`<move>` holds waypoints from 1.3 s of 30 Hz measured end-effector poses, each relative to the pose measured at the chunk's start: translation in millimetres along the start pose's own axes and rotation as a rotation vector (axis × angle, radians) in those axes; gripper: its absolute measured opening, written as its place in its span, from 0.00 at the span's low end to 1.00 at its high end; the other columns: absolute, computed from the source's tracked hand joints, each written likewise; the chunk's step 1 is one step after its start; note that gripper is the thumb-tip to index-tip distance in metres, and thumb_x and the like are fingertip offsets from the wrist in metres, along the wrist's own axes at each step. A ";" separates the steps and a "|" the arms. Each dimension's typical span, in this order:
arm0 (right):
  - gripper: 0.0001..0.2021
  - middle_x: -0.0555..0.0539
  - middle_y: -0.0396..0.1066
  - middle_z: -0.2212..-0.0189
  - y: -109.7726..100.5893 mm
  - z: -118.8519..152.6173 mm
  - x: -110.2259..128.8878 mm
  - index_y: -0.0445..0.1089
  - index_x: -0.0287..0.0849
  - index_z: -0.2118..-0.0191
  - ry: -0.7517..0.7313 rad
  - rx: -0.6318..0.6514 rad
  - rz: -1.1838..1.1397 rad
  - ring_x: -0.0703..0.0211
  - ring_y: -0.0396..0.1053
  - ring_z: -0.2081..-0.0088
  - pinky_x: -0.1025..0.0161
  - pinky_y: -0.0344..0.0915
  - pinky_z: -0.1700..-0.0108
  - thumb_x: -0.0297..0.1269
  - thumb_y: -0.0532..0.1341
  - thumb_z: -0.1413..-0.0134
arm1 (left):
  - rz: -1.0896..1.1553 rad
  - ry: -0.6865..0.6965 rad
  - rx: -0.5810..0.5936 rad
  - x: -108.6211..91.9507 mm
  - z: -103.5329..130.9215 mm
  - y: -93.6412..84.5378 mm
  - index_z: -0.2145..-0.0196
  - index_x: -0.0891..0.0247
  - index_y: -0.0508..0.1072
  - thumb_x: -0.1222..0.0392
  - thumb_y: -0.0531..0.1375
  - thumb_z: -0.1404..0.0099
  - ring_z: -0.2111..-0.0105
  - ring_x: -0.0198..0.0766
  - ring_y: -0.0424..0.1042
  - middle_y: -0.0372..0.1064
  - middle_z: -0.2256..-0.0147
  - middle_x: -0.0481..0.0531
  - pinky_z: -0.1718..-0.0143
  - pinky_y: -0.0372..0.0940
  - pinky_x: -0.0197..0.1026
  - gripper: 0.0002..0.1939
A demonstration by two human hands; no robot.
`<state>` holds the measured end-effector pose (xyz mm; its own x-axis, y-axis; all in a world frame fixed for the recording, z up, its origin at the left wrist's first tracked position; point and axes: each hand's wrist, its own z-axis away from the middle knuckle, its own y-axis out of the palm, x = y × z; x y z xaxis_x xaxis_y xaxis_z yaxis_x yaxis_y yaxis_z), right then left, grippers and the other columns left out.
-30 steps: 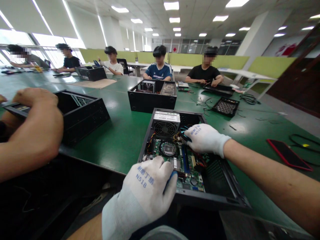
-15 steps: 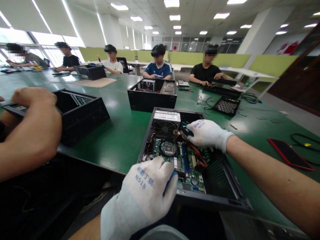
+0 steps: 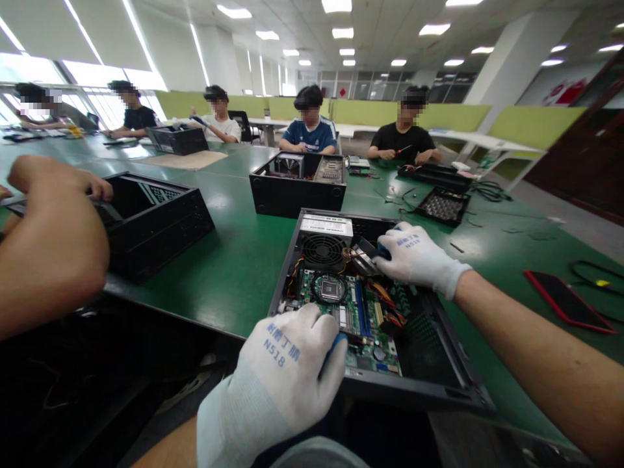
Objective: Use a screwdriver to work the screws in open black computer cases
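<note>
An open black computer case (image 3: 414,383) lies in front of me, with a green motherboard (image 3: 358,299) and a power supply with a round fan (image 3: 322,248) inside. My left hand (image 3: 292,364), in a white glove, is closed on the case's near left edge. Over the upper right part of the case is my gloved right hand (image 3: 414,257), its fingers closed on a dark part (image 3: 366,247) with a metallic side. Thin coloured wires run beside that part. The fingertips of my left hand are partly hidden.
A neighbour's bare arm (image 3: 63,227) reaches over another black case (image 3: 160,227) at the left. Beyond mine stands a third case (image 3: 297,195). A red-edged black panel (image 3: 568,302) and cables lie at the right. Several people sit across the green table (image 3: 219,260).
My right hand has moved slightly right, and the dark part now shows more, tilted near the power supply. My left hand stays put. The neighbour's arm has shifted.
</note>
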<state>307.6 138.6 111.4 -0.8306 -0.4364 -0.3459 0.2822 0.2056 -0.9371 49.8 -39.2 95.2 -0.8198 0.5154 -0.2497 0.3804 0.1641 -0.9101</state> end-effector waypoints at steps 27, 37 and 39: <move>0.19 0.34 0.75 0.53 1.4 -3.1 12.1 0.76 0.41 0.46 -0.190 -0.066 0.077 0.42 0.69 0.51 0.50 0.56 0.50 0.41 0.53 0.32 | 0.005 0.009 -0.032 1.5 2.1 3.3 0.64 0.56 0.65 0.56 0.50 0.23 0.68 0.44 0.70 0.68 0.66 0.49 0.67 0.62 0.47 0.10; 0.16 0.34 0.77 0.55 -0.3 -19.0 25.1 0.72 0.38 0.48 -0.076 0.005 0.089 0.44 0.73 0.54 0.54 0.60 0.56 0.41 0.55 0.33 | 0.016 -0.008 -0.007 1.4 1.0 3.3 0.64 0.56 0.65 0.56 0.51 0.24 0.67 0.44 0.71 0.69 0.65 0.50 0.67 0.61 0.46 0.09; 0.18 0.34 0.77 0.55 1.3 -19.7 22.7 0.71 0.39 0.45 -0.056 0.026 0.073 0.43 0.74 0.56 0.54 0.61 0.58 0.40 0.55 0.34 | 0.016 -0.008 0.000 1.4 1.4 3.4 0.64 0.56 0.65 0.56 0.51 0.24 0.67 0.44 0.71 0.69 0.65 0.50 0.66 0.61 0.47 0.09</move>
<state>279.7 146.1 103.2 -0.7793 -0.4695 -0.4150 0.3540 0.2166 -0.9098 49.4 -39.2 91.2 -0.8167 0.5115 -0.2670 0.3936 0.1555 -0.9060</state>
